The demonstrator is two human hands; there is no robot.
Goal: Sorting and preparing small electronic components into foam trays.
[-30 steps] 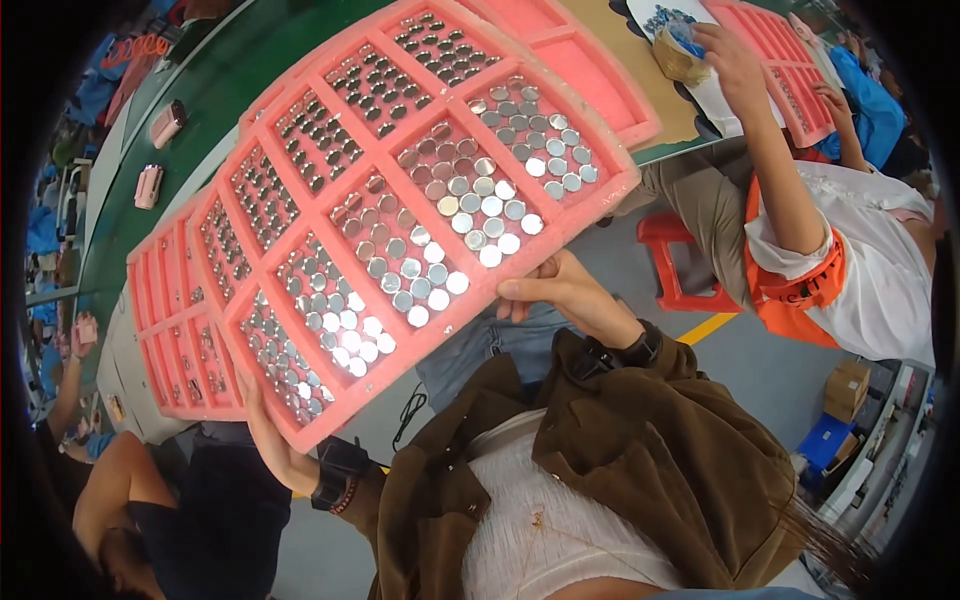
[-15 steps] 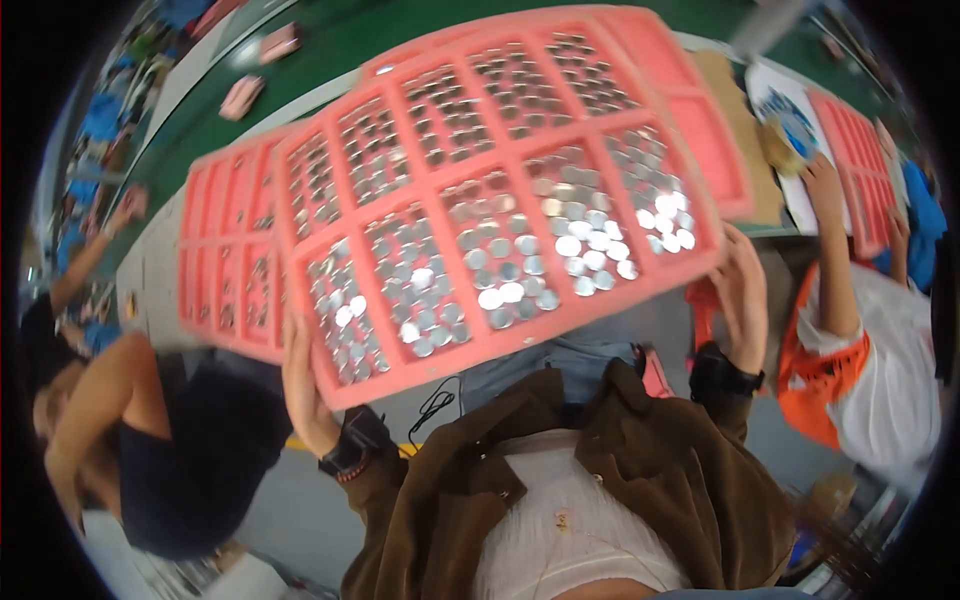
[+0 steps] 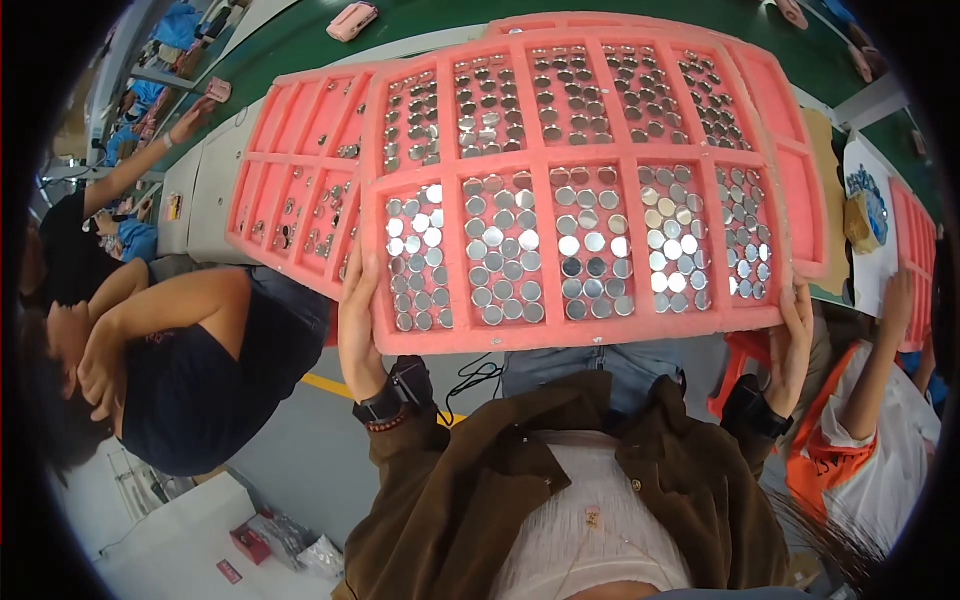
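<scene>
Your left hand (image 3: 359, 322) and right hand (image 3: 796, 335), half-curled, gripped the near corners of the pink tray (image 3: 560, 338) between them, which looked stiff and best held level there, since its silver discs (image 3: 594, 242) could slide.

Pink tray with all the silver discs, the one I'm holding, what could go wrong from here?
The silver discs look loose in the uncovered pink tray, so a tilt could spill them. Your left hand and right hand are both at its near corners, so the far side might dip. In view it overlaps the partly filled tray on the left, which it might knock.
</scene>
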